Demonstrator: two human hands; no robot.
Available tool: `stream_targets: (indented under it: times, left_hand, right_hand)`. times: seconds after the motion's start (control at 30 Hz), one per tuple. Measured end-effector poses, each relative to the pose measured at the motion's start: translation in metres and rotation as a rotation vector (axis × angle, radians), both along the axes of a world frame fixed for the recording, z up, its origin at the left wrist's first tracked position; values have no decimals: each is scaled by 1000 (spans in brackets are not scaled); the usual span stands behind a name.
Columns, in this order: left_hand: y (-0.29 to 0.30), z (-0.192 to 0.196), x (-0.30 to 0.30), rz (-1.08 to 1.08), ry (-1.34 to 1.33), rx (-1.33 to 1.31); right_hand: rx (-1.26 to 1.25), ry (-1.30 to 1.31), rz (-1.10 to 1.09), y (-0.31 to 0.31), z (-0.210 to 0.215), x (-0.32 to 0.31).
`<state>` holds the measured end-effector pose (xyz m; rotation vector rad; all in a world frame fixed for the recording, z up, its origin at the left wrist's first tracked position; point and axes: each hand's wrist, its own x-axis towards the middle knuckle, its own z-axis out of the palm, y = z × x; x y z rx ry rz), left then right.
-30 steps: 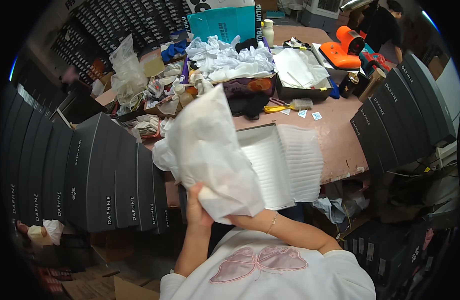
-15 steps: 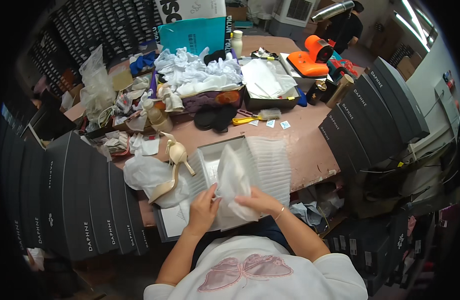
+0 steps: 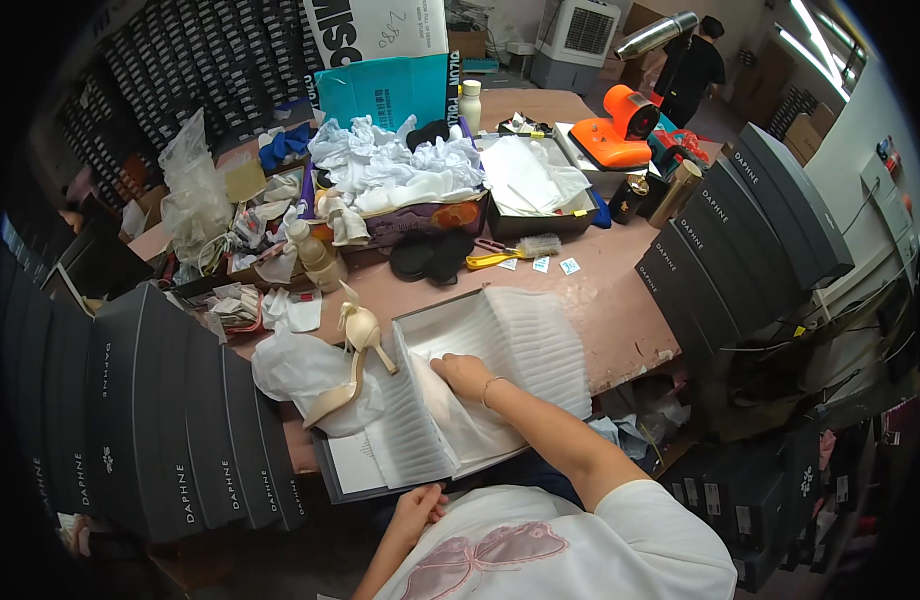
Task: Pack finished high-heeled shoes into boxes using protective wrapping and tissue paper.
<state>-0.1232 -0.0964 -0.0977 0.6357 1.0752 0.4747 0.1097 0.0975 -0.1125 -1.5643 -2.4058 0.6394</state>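
In front of me lies an open dark shoebox, with ribbed white padding spread out over its right side. My right hand is down inside the box, fingers curled on the upper end of a white paper-wrapped bundle; its contents are hidden. By the near edge of the box my left hand has its fingers curled in, with nothing visible in them. A cream high-heeled shoe rests on its side to the left, partly on crumpled white tissue.
Dark shoeboxes are stacked at left and right. Behind the open box are black pads, a yellow-handled brush, a bin of white crumpled paper and an orange device. Another person stands far back.
The wrapped bundle has gone down into the shoebox under my right hand. My left hand has let go of it and drawn back toward me. The view has tilted slightly.
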Motion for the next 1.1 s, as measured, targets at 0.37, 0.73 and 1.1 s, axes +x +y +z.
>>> stream_targets:
  times: [0.37,0.73,1.1]
  left_hand:
    - [14,18,32,407,196,442]
    - [103,62,77,-297,289,1513]
    - [96,32,46,666,-600,-5]
  right_hand:
    - [17,38,-45,-62,62,11]
    - [418,47,158,-103,-22,22]
    - [-107,127,-17,-106,40,15]
